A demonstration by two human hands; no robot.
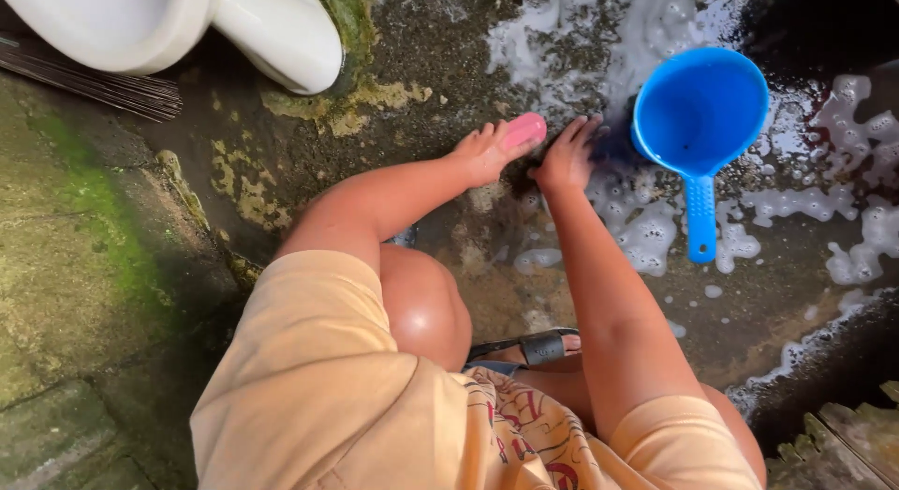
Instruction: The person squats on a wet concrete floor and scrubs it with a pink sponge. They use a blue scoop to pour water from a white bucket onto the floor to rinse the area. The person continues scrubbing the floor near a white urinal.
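One pink soap bar [523, 131] in left hand [482, 153].

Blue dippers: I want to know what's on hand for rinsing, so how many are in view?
1. The blue dipper sits on the wet, soapy floor just right of the right hand, handle toward the person. Others may lie outside the view.

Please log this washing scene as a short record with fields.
left hand: holds a pink bar
right hand: spread flat on the wet floor, beside a dark patch that cannot be identified
dipper: blue, mouth up, just right of the right hand
foam: white patches around the dipper
top left: white bowl and a broom
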